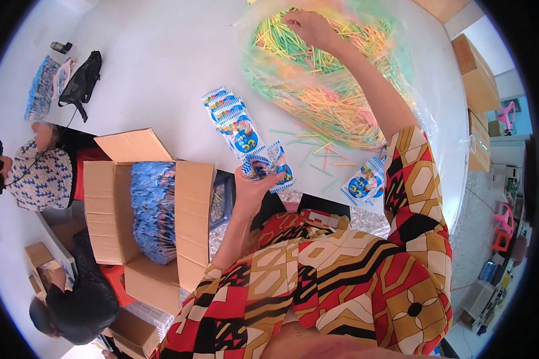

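Note:
At the table's near edge, my left hand [256, 186] is closed around a blue-and-white printed packet [286, 173], its thumb lying across the front. Beyond it runs an overlapping row of similar packets [238, 128] on the table. My right hand [310, 29] reaches far out into a large clear plastic bag [263, 78] filled with thin sticks [341, 110] in pink, green, yellow and orange. Its fingers are curled at the sticks, and what they grip is too small to make out. Several loose sticks lie between the bag and the table edge.
More packets [365, 182] lie beside my right sleeve. An open cardboard box [194, 224] full of blue packets stands at my left. Two people sit further left, near a black bag [84, 84] and stacked packets [41, 90]. Closed cartons [476, 72] stand at the right.

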`<state>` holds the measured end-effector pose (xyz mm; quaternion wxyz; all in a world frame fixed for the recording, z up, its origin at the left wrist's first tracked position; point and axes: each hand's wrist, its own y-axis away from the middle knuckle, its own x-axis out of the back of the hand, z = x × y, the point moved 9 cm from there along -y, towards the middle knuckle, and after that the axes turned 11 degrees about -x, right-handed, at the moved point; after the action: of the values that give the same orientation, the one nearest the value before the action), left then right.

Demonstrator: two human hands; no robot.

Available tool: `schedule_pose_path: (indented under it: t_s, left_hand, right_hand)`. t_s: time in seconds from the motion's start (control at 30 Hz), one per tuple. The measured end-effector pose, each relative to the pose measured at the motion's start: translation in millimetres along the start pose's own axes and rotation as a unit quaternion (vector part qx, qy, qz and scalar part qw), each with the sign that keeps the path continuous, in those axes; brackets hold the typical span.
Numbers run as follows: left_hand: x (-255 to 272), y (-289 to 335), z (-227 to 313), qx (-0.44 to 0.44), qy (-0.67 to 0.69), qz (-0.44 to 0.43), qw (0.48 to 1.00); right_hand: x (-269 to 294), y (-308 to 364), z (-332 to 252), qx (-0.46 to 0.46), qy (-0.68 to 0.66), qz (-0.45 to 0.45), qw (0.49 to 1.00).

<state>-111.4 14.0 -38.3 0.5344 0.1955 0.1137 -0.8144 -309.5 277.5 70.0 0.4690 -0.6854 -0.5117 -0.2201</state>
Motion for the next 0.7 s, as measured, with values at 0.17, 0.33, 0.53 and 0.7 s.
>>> schedule_pose_path:
  t_s: [0.17, 0.33, 0.53, 0.7]
  left_hand:
    - [-7, -2, -6, 0.015, 0.011, -0.008, 1.0]
    - [-6, -6, -5, 0.012, 0.002, -0.003, 1.0]
    - [-2, -2, 7, -0.028, -0.039, 0.01, 0.999]
    - [-15, -1, 8, -0.042, -0.084, -0.043, 0.995]
  right_hand:
    - [-16, 8, 25, -0.063, 0.12, -0.028, 0.99]
    - [-36, 2, 27, -0.076, 0.289, -0.012, 0.954]
    - [-57, -6, -4, -0.024, 0.309, 0.028, 0.95]
    - [-51, 7, 31, -0.087, 0.347, -0.04, 0.933]
